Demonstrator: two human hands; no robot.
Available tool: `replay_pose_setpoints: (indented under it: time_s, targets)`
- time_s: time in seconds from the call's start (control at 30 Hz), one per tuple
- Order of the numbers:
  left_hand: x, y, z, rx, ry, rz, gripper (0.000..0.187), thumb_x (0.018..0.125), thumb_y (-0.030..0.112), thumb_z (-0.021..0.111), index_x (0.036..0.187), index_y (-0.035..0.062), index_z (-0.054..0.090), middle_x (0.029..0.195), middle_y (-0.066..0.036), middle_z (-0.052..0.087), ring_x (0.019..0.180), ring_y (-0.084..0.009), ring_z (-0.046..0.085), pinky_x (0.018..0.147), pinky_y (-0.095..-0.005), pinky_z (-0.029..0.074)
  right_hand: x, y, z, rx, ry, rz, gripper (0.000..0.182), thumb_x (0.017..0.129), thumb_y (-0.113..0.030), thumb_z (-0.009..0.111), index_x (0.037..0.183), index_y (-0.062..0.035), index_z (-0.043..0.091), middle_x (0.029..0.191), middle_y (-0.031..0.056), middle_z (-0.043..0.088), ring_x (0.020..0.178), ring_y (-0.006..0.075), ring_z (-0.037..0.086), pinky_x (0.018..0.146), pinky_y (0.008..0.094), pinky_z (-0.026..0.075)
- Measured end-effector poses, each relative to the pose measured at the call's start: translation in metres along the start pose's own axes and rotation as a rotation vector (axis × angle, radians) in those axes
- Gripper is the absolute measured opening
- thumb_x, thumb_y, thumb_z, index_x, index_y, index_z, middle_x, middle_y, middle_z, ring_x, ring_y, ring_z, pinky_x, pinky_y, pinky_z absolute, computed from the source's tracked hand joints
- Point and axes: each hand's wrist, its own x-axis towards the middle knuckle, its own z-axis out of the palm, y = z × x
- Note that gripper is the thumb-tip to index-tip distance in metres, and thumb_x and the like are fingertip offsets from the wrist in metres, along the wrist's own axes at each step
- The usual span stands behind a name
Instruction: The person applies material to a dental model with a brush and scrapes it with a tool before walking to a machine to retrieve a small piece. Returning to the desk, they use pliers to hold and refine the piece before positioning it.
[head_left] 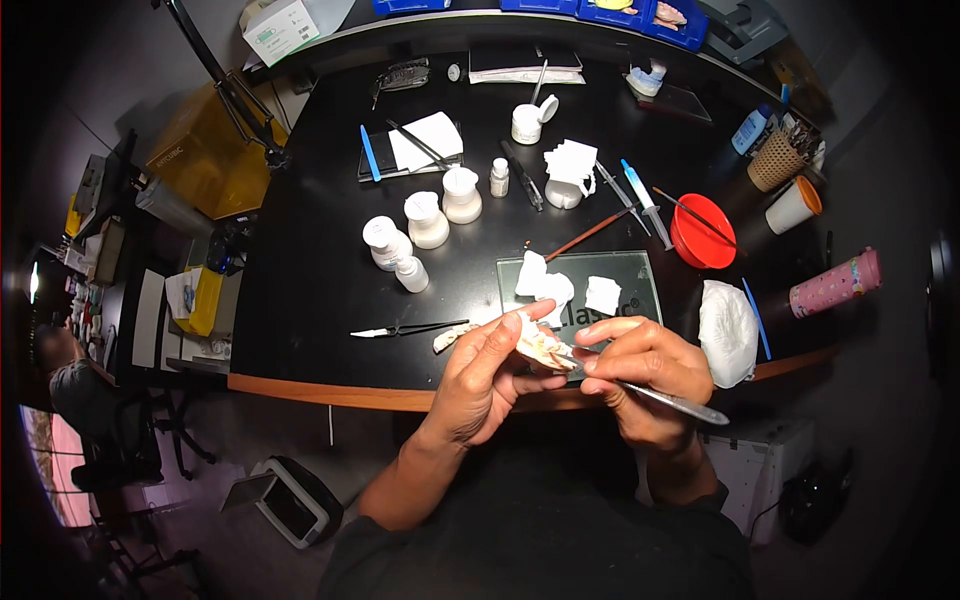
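Dental cast worked with a metal tool, held over the counter (330, 300) edge.

Left hand (480, 385), grip closed round a pale, lumpy cast (540, 347) at lower centre; right hand (645, 375) pinches a slim steel tool (680, 403), tip at the cast. Risk: the cast is held in the air, so a slip drops the brittle piece; a hard push may chip it. Smooth glass slab (640, 275) just behind.

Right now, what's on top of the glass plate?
Three white wads lie on the glass plate. Its near edge is hidden behind the left hand, the right hand and the dental cast.
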Motion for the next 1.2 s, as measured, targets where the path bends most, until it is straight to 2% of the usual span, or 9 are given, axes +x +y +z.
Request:
replay_pose_setpoints:
  time_s: [0.27, 0.43, 0.57, 0.67, 0.77, 0.97, 1.0, 1.1, 1.2]
  targets:
    - [-0.001, -0.002, 0.002, -0.067, -0.012, 0.013, 0.063, 0.111, 0.037, 0.047, 0.148, -0.0123, 0.039, 0.116, -0.019, 0.068, 0.104, -0.0225, 0.072, 0.088, -0.0352, 0.065, -0.011, 0.003, 0.008, -0.119, 0.027, -0.158, 0.019, 0.082, -0.003, 0.084, 0.095, 0.0008, 0.071, 0.087, 0.0105, 0.066, 0.094, 0.0318, 0.073, 0.081, 0.0394, 0.064]
    - [-0.002, -0.005, 0.002, -0.093, -0.007, 0.006, 0.062, 0.111, 0.037, 0.045, 0.149, -0.0121, 0.038, 0.116, -0.019, 0.068, 0.105, -0.0227, 0.072, 0.089, -0.0355, 0.065, -0.013, 0.001, 0.011, -0.149, 0.036, -0.166, 0.021, 0.081, -0.003, 0.085, 0.096, 0.0003, 0.072, 0.087, 0.0098, 0.066, 0.094, 0.0309, 0.073, 0.081, 0.0384, 0.064]
    - [-0.002, -0.007, -0.001, -0.110, -0.031, 0.002, 0.065, 0.113, 0.038, 0.039, 0.149, -0.0150, 0.034, 0.118, -0.019, 0.066, 0.108, -0.0276, 0.071, 0.091, -0.0397, 0.066, -0.015, 0.000, 0.010, -0.181, 0.026, -0.160, 0.020, 0.081, -0.005, 0.085, 0.097, -0.0002, 0.072, 0.087, 0.0096, 0.066, 0.094, 0.0308, 0.073, 0.081, 0.0383, 0.064]
    - [0.000, -0.008, -0.003, -0.115, -0.037, 0.002, 0.065, 0.113, 0.038, 0.038, 0.150, -0.0149, 0.034, 0.119, -0.020, 0.065, 0.108, -0.0278, 0.071, 0.091, -0.0397, 0.066, -0.014, -0.001, 0.011, -0.152, 0.042, -0.154, 0.028, 0.074, 0.004, 0.085, 0.100, -0.0001, 0.076, 0.089, 0.0103, 0.069, 0.093, 0.0296, 0.073, 0.080, 0.0366, 0.063]
    - [0.001, -0.007, -0.005, -0.106, -0.049, 0.000, 0.065, 0.113, 0.038, 0.038, 0.151, -0.0146, 0.033, 0.120, -0.020, 0.065, 0.109, -0.0281, 0.071, 0.091, -0.0398, 0.066, -0.014, 0.005, 0.010, -0.084, 0.055, -0.151, 0.023, 0.077, 0.000, 0.086, 0.096, 0.0008, 0.073, 0.088, 0.0107, 0.068, 0.092, 0.0312, 0.073, 0.079, 0.0380, 0.063]
    - [-0.001, 0.005, -0.004, 0.023, -0.110, 0.032, 0.064, 0.110, 0.034, 0.051, 0.153, -0.0089, 0.033, 0.126, -0.018, 0.064, 0.113, -0.0258, 0.069, 0.097, -0.0392, 0.061, -0.015, 0.013, 0.002, 0.290, 0.159, 0.061, 0.018, 0.093, -0.011, 0.077, 0.091, 0.0023, 0.066, 0.088, 0.0113, 0.067, 0.097, 0.0289, 0.068, 0.084, 0.0400, 0.064]
    - [0.000, 0.007, -0.005, 0.067, -0.121, 0.047, 0.064, 0.109, 0.033, 0.053, 0.154, -0.0078, 0.032, 0.127, -0.018, 0.063, 0.114, -0.0258, 0.068, 0.098, -0.0395, 0.060, -0.014, 0.014, 0.001, 0.380, 0.194, 0.124, 0.016, 0.097, -0.011, 0.072, 0.092, 0.0030, 0.066, 0.090, 0.0126, 0.067, 0.098, 0.0252, 0.065, 0.088, 0.0406, 0.063]
    - [0.003, 0.016, -0.010, 0.154, -0.159, 0.060, 0.063, 0.105, 0.027, 0.062, 0.153, -0.0049, 0.035, 0.134, -0.020, 0.062, 0.119, -0.0254, 0.066, 0.100, -0.0382, 0.058, -0.005, 0.027, -0.010, 0.395, 0.121, 0.182, 0.013, 0.100, -0.008, 0.068, 0.095, 0.0036, 0.065, 0.096, 0.0147, 0.066, 0.096, 0.0207, 0.065, 0.084, 0.0328, 0.060]
    - [0.011, 0.034, -0.010, 0.337, -0.197, 0.064, 0.057, 0.103, 0.021, 0.066, 0.148, -0.0045, 0.041, 0.139, -0.020, 0.060, 0.119, -0.0245, 0.067, 0.096, -0.0348, 0.058, 0.007, 0.024, -0.011, 0.391, 0.142, 0.390, 0.014, 0.102, -0.012, 0.068, 0.101, 0.0018, 0.064, 0.094, 0.0095, 0.068, 0.085, 0.0107, 0.064, 0.074, 0.0251, 0.055]
